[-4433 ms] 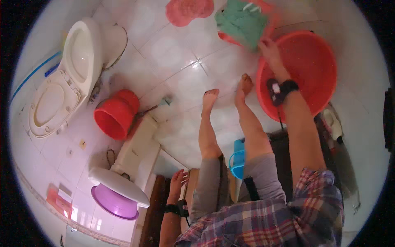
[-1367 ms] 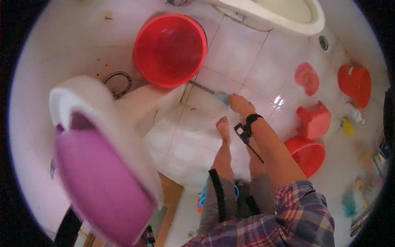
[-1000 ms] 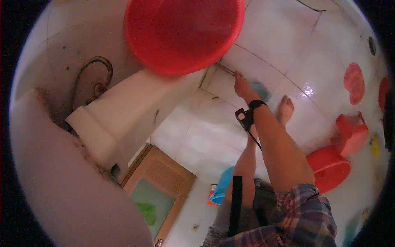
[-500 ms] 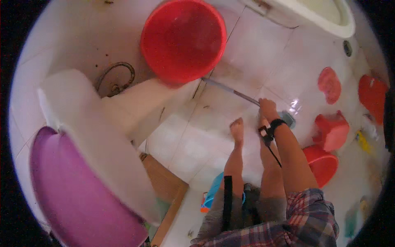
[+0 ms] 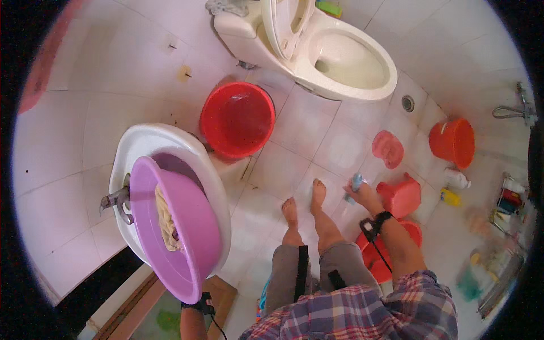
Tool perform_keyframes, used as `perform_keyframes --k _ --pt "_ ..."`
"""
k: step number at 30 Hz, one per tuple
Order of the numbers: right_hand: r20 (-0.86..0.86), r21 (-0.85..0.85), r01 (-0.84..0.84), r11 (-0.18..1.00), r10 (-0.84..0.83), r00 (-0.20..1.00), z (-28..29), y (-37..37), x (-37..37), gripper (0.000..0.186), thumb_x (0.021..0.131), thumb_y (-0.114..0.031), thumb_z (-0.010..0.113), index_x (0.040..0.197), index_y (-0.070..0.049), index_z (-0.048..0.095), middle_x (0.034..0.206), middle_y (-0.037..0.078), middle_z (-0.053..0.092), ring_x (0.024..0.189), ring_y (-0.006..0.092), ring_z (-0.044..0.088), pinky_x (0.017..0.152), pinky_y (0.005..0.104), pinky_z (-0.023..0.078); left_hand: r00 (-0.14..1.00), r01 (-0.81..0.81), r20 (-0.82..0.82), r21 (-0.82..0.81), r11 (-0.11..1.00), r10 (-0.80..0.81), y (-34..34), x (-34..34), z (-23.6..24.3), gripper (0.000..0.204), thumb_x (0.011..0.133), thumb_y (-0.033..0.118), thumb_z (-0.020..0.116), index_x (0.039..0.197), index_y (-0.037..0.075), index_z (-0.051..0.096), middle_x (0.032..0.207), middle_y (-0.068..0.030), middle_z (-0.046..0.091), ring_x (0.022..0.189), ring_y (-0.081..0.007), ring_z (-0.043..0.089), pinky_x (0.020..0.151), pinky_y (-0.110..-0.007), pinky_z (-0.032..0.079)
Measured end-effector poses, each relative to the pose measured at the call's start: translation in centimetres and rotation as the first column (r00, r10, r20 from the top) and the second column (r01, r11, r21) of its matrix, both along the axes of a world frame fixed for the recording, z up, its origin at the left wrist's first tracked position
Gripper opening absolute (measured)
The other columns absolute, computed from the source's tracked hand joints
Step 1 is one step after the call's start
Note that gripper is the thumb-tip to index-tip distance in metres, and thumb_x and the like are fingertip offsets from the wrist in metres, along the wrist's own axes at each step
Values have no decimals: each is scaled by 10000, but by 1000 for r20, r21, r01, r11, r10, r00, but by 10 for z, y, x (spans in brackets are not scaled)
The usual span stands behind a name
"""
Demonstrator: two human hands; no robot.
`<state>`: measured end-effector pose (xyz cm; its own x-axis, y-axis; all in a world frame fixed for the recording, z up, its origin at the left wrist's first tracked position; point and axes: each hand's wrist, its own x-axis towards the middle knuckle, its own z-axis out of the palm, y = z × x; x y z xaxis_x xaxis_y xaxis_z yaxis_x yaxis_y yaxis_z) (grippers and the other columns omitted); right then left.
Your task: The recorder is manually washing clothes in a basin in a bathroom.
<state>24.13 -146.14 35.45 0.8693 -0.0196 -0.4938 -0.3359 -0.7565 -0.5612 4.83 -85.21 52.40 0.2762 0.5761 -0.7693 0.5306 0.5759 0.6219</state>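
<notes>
right hand (image 5: 368,198): fingers curled in, gripping the tool; black band round the wrist.
tool (image 5: 357,181): held in the right hand; blue-grey, jutting past the fingers at 11 o'clock; too foreshortened to tell its kind.
left hand: hidden behind the purple basin; cannot tell whether spread, pressed together or pinching anything.
left wristband (image 5: 205,303): black, at 8 o'clock from the right hand, just beside the lower end of the purple basin.
purple basin (image 5: 195,286): tilted in the sink, at 9 o'clock from the right hand, overhanging the lower rim.
cloth (image 5: 166,221): beige, crumpled inside the purple basin.
sink (image 5: 222,187): white, with a metal tap (image 5: 118,205) on its far side at 9 o'clock.
stool (image 5: 402,197): red, just beside the right hand at 3 o'clock.
red basin (image 5: 410,229): on the floor at 5 o'clock, partly behind the right forearm.
mat (image 5: 388,149): pink, flat on the floor at 1 o'clock.
red bucket (image 5: 238,152): at 10 o'clock, near the sink.
toilet (image 5: 362,54): white, seat raised, at 12 o'clock.
orange bucket (image 5: 453,144): at 2 o'clock.
yellow bottle (image 5: 450,197): at 3 o'clock, beyond the stool.
feet (image 5: 318,195): bare, on tile, at 9 o'clock.
</notes>
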Motion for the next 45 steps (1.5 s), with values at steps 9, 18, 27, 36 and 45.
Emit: perform_keyframes --k 9,18,27,36,45 --pt "390 134 -48 990 -8 921 71 118 175 346 782 -338 634 878 -18 542 702 132 565 616 253 551 580 352 434 987 -140 72 -16 990 140 -14 1 18 617 775 510 497 1193 66 404 1167 -112 455 1097 -319 428 836 -496 378" --pt "713 95 -231 968 96 695 91 207 323 376 824 -226 581 1057 22 420 771 211 545 665 381 539 619 423 429 932 -346 100 -33 938 348 -26 3 23 616 773 500 507 1191 59 403 1163 -116 459 1091 -317 434 839 -486 381" --pt "556 138 -331 933 203 806 90 323 447 267 848 -161 526 1027 -14 394 811 251 524 733 399 536 631 448 407 878 -474 78 -6 881 473 -47 8 34 616 770 489 517 1188 51 402 1159 -119 463 1084 -316 441 843 -475 383" --pt "466 271 -348 898 193 863 47 365 506 307 801 -95 556 1055 -22 399 849 159 552 750 280 576 624 389 465 826 -559 96 12 829 556 -67 7 24 616 768 478 527 1186 43 401 1155 -123 467 1078 -315 448 847 -464 386" --pt "376 247 -468 848 362 853 22 370 538 522 692 -95 598 1139 47 369 942 200 577 871 374 557 745 429 439 795 -598 150 40 800 587 -73 15 22 616 766 467 537 1184 35 400 1151 -126 471 1072 -314 455 851 -453 388"
